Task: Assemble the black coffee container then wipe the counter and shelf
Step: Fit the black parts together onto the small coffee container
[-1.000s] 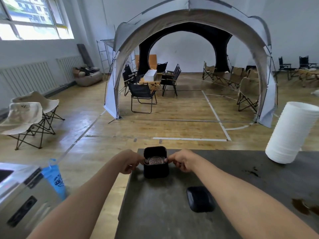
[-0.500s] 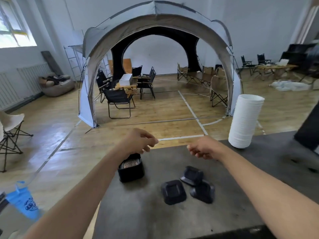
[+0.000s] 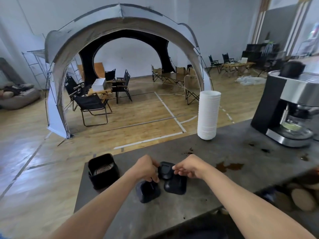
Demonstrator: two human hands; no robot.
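A dark grey stone-like counter [image 3: 241, 161] stands at the edge of a large hall with a wooden floor [image 3: 146, 121] marked by white lines. The black coffee container [image 3: 103, 171], open-topped with a round metal filter visible inside, sits at the counter's left end. To its right lie three black parts: an upper piece [image 3: 166, 169], a lower right piece [image 3: 175, 185] and a lower left piece [image 3: 148, 191]. The left hand [image 3: 146, 169] and the right hand [image 3: 189, 167], fingers curled, pinch the upper piece from either side. Brown spills [image 3: 229, 166] and scattered dark grounds mark the surface near the hands. Farther right stand a tall stack of white cups [image 3: 208, 114] and a silver-and-black espresso machine [image 3: 290, 109]. Beyond the counter a grey arched tent [image 3: 120, 25] shelters black folding chairs [image 3: 91, 107] around a low table; more chairs stand near the far right wall.
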